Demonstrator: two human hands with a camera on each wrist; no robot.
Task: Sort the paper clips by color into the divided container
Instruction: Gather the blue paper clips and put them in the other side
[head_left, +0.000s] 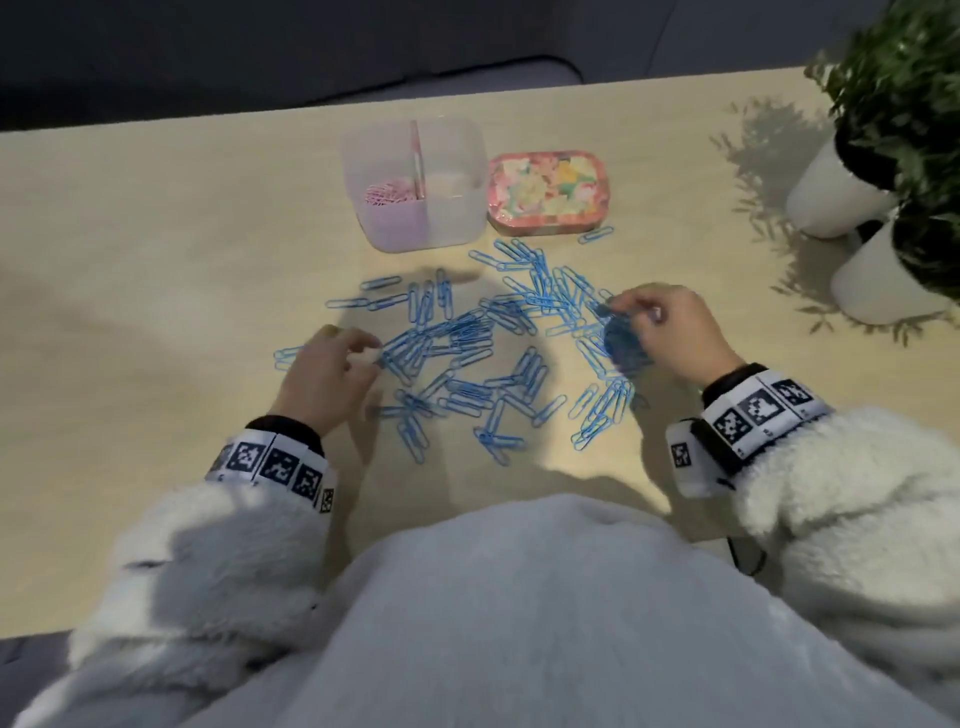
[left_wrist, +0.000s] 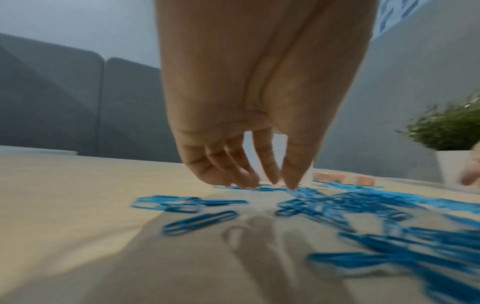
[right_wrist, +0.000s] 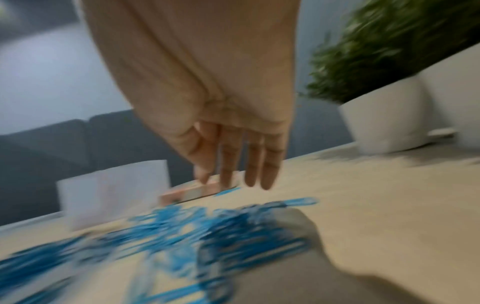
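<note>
Several blue paper clips lie scattered over the middle of the wooden table. Behind them stands a clear divided container; pink clips fill its left compartment, while its right one looks bare. My left hand reaches down at the left edge of the pile, its fingertips touching blue clips. My right hand hovers over the right side of the pile with its fingers hanging fairly straight and nothing visibly gripped. The right wrist view is blurred; blue clips and the container show there.
A floral pink tin lies right of the container, with one stray blue clip beside it. Two white pots with green plants stand at the right edge. A dark sofa sits beyond the far table edge. My fleece-clad body is at the near edge.
</note>
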